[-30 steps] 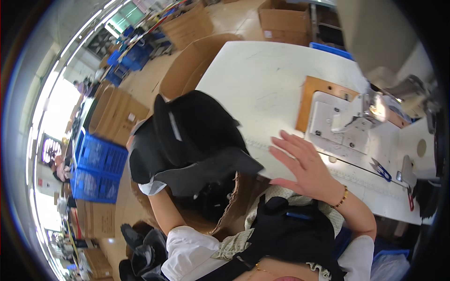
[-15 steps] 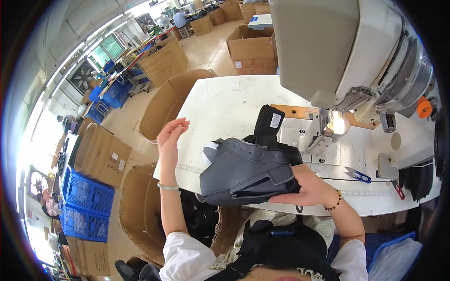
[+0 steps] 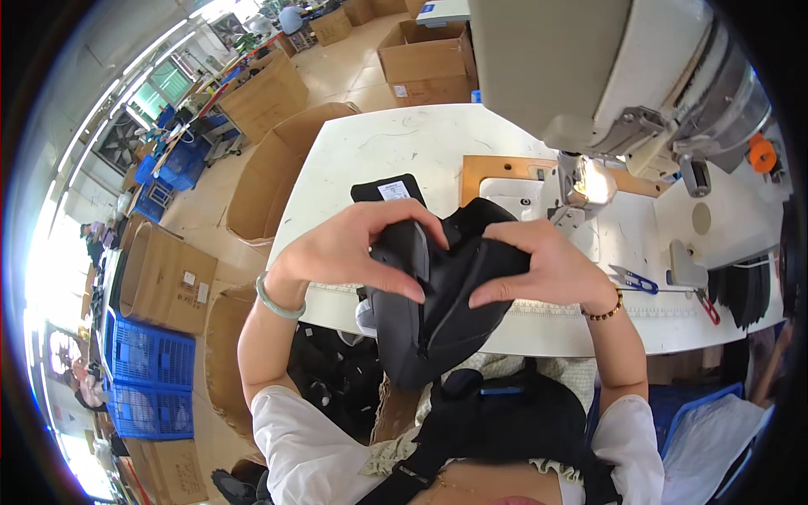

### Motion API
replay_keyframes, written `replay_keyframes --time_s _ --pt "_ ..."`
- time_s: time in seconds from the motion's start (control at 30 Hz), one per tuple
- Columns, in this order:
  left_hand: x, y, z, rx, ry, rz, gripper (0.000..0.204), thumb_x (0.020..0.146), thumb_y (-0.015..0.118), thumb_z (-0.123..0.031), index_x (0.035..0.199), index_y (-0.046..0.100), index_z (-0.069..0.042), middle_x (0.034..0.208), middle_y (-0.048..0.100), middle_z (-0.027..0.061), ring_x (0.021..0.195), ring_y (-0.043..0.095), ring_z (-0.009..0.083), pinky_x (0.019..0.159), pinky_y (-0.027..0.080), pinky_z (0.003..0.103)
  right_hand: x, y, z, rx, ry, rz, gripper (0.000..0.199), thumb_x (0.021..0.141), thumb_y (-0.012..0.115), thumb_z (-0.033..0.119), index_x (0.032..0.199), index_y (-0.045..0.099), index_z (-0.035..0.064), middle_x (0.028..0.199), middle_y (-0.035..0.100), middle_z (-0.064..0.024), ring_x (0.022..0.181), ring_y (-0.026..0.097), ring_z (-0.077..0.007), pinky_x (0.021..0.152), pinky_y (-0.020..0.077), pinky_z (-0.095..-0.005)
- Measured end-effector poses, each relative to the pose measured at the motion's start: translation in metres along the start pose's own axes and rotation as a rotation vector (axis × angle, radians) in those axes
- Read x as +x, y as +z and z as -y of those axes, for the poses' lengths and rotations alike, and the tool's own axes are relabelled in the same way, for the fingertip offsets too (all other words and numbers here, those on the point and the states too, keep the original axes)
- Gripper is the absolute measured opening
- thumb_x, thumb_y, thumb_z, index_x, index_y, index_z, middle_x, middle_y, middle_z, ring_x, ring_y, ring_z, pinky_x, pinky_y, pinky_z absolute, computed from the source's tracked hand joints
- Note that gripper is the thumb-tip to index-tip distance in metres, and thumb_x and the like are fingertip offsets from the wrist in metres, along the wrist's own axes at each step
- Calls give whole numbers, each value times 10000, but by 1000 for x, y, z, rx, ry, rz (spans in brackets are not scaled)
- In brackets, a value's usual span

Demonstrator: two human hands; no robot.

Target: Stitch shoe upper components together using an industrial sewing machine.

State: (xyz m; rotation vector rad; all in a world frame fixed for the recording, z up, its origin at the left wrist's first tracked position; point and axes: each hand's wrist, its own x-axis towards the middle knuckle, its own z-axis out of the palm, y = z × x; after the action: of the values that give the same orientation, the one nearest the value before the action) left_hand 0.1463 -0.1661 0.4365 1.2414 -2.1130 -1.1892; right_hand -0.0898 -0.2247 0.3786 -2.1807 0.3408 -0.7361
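Between both hands is a dark grey-black shoe upper (image 3: 450, 324), raised over the front edge of the white table. My left hand (image 3: 358, 248) grips its left side, thumb pressed on the outer face and fingers curled over the top. On the right side my right hand (image 3: 547, 265) clasps the collar, its thumb flat on the outside and fingers reaching inside. A black padded tongue (image 3: 362, 194) with a white label (image 3: 393, 190) shows beyond my left hand; its join to the upper is hidden. The upper stands apart from the sewing machine's lit needle area (image 3: 593, 181).
A large sewing machine (image 3: 547, 67) overhangs the white table (image 3: 387, 139). Blue-handled thread snips (image 3: 637, 281) and a red-handled tool (image 3: 709, 308) lie at the right. Left of me stand a cardboard box (image 3: 217, 362) beside black pieces (image 3: 332, 370) and blue crates (image 3: 151, 353).
My left hand has come from the raised position at the left onto the upper. The upper has turned, and its tongue has swung leftward. My right hand has shifted its grip along the collar.
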Motion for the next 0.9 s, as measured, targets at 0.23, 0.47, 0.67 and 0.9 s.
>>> replay_keyframes --time_s 0.23,0.47,0.67,0.9 --pt "4 0 12 -215 -163 -262 280 586 754 -44 801 575 -23 678 537 -29 653 459 49 623 382 203 7 -3 -10 32 142 -24 461 677 711 394 851 565 -6 640 533 -110 571 482 -168 539 388 -282" --pt "10 9 19 -340 -110 -425 330 622 720 -33 913 598 64 788 619 54 710 554 77 659 452 204 5 1 -17 43 116 -170 469 675 713 395 882 549 7 636 518 -102 586 474 -159 547 382 -272" --pt "9 11 17 -244 -160 -428 339 604 705 38 920 583 40 814 599 43 739 558 88 686 459 213 2 -1 -17 167 142 -145 446 677 719 365 922 558 29 687 554 -68 629 486 -125 591 394 -255" --pt "11 12 8 -66 -94 -401 331 624 725 -13 924 584 3 907 584 23 860 516 84 768 418 230 4 0 -18 177 111 -157 438 665 728 348 912 570 23 711 572 -66 643 498 -122 602 399 -248"
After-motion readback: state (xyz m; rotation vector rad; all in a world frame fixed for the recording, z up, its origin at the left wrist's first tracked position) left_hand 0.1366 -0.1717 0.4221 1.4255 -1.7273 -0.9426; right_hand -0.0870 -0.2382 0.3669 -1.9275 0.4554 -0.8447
